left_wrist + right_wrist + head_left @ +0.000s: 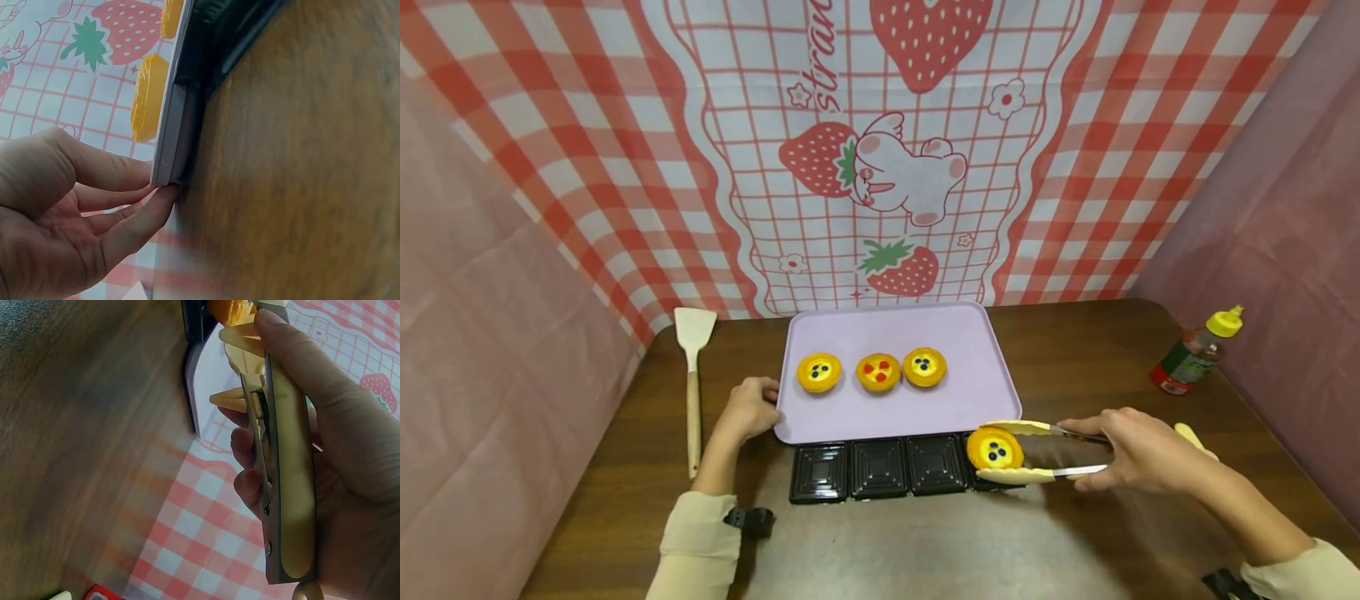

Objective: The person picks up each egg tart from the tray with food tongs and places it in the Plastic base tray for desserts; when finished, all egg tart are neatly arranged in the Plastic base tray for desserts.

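At the left edge of the lilac tray (973,392), my left hand (749,408) pinches the rim between thumb and fingers. Two blueberry-topped tarts (818,372) and one red-topped tart (877,372) sit on that tray. My right hand (1150,450) grips a pair of tongs (294,475) with cream tips and handles. Between the tong tips is another blueberry tart (995,450), over the rightmost compartment of the black sectioned tray (878,468). That compartment is mostly hidden by the tart and tongs.
A white spatula with a wooden handle (693,392) lies at the left. On the right stands a sauce bottle (1189,358) with a yellow cap. Strawberry-print cloth (895,250) hangs behind the wooden table (1067,350). A grey surface (910,542) is at the front.
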Tool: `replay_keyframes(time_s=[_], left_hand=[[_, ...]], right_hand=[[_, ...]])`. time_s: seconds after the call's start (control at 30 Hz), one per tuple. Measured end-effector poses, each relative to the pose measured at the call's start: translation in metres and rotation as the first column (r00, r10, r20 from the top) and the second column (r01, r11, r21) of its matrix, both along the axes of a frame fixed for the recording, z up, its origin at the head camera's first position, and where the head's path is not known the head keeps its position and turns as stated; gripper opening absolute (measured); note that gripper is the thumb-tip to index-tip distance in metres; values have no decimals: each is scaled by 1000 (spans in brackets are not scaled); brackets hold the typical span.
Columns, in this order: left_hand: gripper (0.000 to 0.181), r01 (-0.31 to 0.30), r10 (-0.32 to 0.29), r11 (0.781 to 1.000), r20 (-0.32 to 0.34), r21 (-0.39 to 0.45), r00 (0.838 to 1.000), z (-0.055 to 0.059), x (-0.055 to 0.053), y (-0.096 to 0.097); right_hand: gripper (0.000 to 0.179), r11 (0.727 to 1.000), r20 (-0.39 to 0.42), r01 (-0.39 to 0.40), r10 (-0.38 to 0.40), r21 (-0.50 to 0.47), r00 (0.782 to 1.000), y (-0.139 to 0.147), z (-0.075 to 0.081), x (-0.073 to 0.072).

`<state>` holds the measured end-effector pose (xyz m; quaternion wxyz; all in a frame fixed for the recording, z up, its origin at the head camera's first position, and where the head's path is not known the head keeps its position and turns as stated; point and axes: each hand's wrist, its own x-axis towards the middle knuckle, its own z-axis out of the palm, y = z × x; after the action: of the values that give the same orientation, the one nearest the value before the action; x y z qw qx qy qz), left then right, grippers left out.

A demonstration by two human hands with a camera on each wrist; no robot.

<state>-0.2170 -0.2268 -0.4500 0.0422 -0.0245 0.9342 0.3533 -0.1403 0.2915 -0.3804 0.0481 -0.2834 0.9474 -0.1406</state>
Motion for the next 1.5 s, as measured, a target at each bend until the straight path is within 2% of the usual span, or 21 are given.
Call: replay_keyframes(time_s=[0.2,0.33,0.47,0.63,0.77,0.87,1.03,1.2,1.33,1.5], left_hand=[[48,-2,2,1000,0,12,1000,2,1,0],[48,-10,10,1000,-2,10,1000,2,1,-1],[48,-16,16,1000,-3,10,1000,2,1,-2],[48,-18,18,1000,-2,15,1000,2,1,-3],[48,-11,12,1000,-2,18,1000,1,1,-4],[48,-4,4,1000,-3,20,1000,-1,2,-4],[47,4,-4,1000,1,26,1000,-2,3,-2],[47,1,-1,1000,-11,27,1000,-1,3,-3],[46,13,-12,1000,-16,26,1000,0,2,-3],[46,5,-5,1000,-14,28,1000,0,1,-1]], right_hand=[[73,1000,-2,13,-13,5,1000,-2,0,-1],[85,1000,1,24,-24,-12,1000,-2,1,-2],[95,998,-37,47,-49,-48,998,-1,5,1],[96,996,-60,67,-71,-55,996,-1,10,1],[97,996,-79,53,-59,-67,995,-2,12,-2],[96,997,-126,35,-45,-74,991,-3,15,-6],[99,996,-143,28,-40,-85,989,-10,26,-19],[104,993,-132,24,-40,-118,990,-23,32,-44],[106,991,-106,24,-37,-128,994,-34,28,-66],[101,987,-61,30,-41,-161,997,-47,12,-87]])
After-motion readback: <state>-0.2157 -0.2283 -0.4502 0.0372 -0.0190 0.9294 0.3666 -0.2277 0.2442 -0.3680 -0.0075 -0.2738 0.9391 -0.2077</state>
